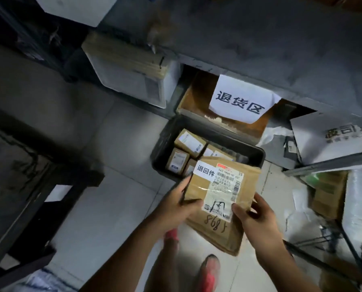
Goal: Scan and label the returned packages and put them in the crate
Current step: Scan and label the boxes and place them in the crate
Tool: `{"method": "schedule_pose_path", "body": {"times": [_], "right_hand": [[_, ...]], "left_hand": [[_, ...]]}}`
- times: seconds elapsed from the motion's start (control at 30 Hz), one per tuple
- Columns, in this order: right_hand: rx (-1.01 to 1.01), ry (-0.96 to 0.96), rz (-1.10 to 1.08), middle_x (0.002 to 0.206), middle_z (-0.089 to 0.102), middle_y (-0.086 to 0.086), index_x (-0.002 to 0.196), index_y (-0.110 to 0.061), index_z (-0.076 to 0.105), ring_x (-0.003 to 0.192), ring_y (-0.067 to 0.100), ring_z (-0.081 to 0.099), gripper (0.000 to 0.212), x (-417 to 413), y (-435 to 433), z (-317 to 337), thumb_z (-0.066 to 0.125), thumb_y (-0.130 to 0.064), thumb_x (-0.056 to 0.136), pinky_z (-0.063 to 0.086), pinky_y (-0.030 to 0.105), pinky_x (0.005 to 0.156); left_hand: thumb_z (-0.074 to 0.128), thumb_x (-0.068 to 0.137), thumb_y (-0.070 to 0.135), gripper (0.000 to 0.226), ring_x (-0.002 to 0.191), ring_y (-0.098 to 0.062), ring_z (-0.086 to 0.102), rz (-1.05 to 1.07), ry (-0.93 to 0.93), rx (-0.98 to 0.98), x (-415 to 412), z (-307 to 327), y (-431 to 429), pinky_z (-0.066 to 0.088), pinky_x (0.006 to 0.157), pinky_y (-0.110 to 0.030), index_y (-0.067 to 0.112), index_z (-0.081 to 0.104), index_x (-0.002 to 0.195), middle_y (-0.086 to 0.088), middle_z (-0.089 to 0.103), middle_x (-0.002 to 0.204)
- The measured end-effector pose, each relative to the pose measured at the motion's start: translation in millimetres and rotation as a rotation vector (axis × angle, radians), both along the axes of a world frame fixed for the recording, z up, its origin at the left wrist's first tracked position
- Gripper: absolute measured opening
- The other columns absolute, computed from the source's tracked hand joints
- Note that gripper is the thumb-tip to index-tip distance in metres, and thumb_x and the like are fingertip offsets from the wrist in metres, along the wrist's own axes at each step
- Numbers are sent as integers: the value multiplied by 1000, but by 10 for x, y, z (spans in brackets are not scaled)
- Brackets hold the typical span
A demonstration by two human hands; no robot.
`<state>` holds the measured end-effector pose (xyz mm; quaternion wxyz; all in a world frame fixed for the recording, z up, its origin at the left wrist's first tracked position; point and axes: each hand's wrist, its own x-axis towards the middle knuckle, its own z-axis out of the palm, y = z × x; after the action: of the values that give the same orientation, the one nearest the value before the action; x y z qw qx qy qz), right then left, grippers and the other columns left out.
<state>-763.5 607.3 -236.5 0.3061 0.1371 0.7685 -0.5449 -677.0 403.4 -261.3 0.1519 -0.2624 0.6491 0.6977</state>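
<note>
I hold the brown package (199, 187) flat between my 2 hands, label side up. My left hand (175, 205) grips its left edge, thumb on top and fingers underneath. My right hand (253, 216) grips the near right side, with the thumb pressed on the corner of the shipping label (222, 192) and the fingers curled round the edge. Neither hand is free.

The package sits between my hands and reaches away from me. Its far end overlaps the near rim of the dark crate (258, 152), and its near end hangs over the pale tiled floor (112, 186). A white sticker (205, 170) with printed characters lies at its far left corner, touching the shipping label.

At least 4 smaller boxes (189, 142) lie inside the crate, each with a white label. Beyond the crate, a paper sign (239, 100) hangs from the grey shelf (260, 49) over an open carton (194, 95). My red shoe (209, 272) shows below the package.
</note>
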Motion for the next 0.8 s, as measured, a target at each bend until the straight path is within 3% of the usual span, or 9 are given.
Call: {"method": "schedule_pose_path", "body": {"times": [0.1,0.17,0.23,0.3,0.37,0.53,0.67,0.8], "right_hand": [[-20,-32,2,104,77,-6,116,-32,67,97,18,74,42,-441,-478,-543,67,1,90,60,42,83],[-38,-53,-6,106,77,-1,114,-29,69,98,24,74,39,-708,-814,-989,67,2,91,61,45,82],[-48,-68,-19,106,77,3,113,-24,69,94,23,74,36,-916,-1115,-1447,66,4,91,62,38,70],[-31,-69,-30,109,75,9,120,-17,67,94,24,73,37,-1078,-1340,-1908,66,5,91,60,36,72],[-15,-81,-26,109,74,11,126,-16,64,94,25,73,42,-1238,-1529,-2379,70,3,89,59,42,83],[36,-134,79,110,75,-2,135,-23,57,96,17,74,55,-1578,-1888,-3359,77,-7,86,60,47,88],[73,-132,111,109,73,-3,128,-28,59,101,19,71,52,-1636,-1959,-3888,78,-6,84,58,49,92],[111,-104,116,110,72,0,108,-37,56,102,19,70,56,-1565,-1904,-4122,85,-1,75,59,49,89]], "left_hand": [[71,79,45,58,114,11,55,0,30,-129,-424,-527,-508,51,77,-7,66,47,127,41,47,120],[68,71,53,61,117,-3,53,23,29,-260,-689,-981,-819,53,86,-18,66,45,126,25,43,120],[65,64,58,72,122,-19,50,-14,2,-371,-922,-1445,-1088,50,100,-36,54,43,133,10,42,121],[67,61,55,80,125,-23,48,-55,-54,-367,-1092,-1841,-1326,48,104,-44,47,43,138,6,41,129],[71,62,47,82,127,-20,47,-67,-96,-332,-1206,-2219,-1557,48,104,-44,49,41,138,8,40,131],[78,78,27,80,126,-14,49,1,-186,-252,-1319,-3110,-1876,51,102,-38,58,34,138,19,42,128],[76,81,24,84,128,-13,47,1,-242,-224,-1351,-3600,-1898,48,105,-44,54,31,145,14,44,139],[74,78,23,84,124,-10,49,36,-253,-262,-1333,-3848,-1876,49,103,-45,54,33,144,19,45,131]]}}
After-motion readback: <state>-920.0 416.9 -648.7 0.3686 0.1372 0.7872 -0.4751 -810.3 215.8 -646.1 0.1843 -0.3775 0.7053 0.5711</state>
